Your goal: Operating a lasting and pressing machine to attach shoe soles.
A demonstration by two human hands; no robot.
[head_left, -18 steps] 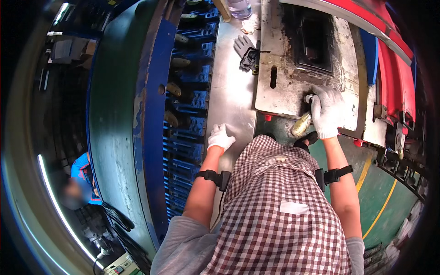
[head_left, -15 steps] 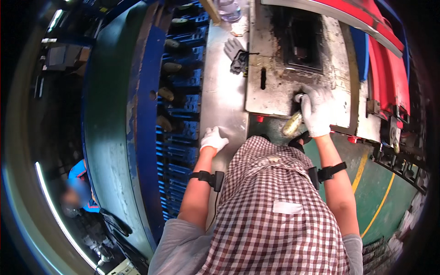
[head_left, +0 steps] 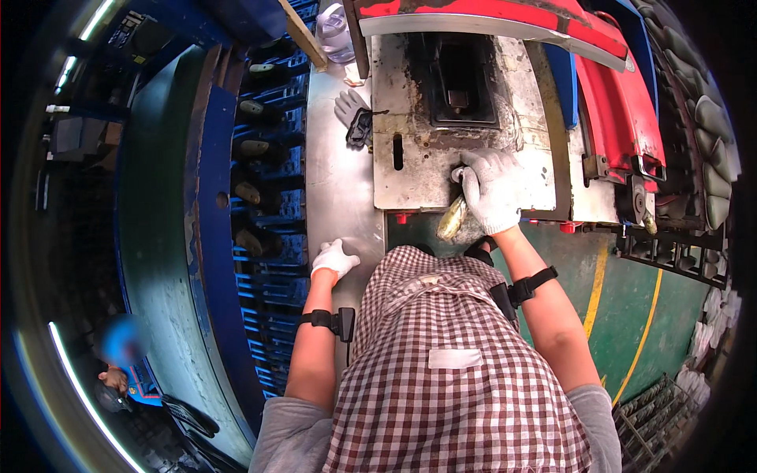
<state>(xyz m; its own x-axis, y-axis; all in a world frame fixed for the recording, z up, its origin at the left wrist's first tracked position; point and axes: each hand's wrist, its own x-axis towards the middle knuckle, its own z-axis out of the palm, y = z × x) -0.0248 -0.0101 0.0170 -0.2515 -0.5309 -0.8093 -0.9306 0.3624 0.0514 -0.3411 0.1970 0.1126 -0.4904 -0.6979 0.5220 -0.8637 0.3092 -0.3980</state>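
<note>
My left hand (head_left: pixel 335 260), in a white glove, rests on a bare metal ledge (head_left: pixel 339 189) with its fingers apart and nothing in them. Over the front edge of the stained machine plate (head_left: pixel 410 185), my gloved right hand (head_left: pixel 490 189) is curled closed around the upper end of a tool with a worn yellowish handle (head_left: pixel 452 221). That handle slants down toward me past the plate's edge. Fingers hide most of the tool's head, so its exact kind cannot be told. A spare grey-and-black glove (head_left: pixel 355 117) lies on the ledge, left of the plate.
Beyond my right hand is a dark recessed mould (head_left: pixel 465 87) beneath a red machine frame (head_left: pixel 505 20). Shoe lasts (head_left: pixel 248 191) line a blue rack at left. A clear plastic bottle (head_left: pixel 337 35) stands at the back. A person (head_left: pixel 122 355) is at far left.
The whole view has shifted, moving the machine and both hands leftward in the picture. My right hand keeps its hold on the tool; my left hand stays on the ledge.
</note>
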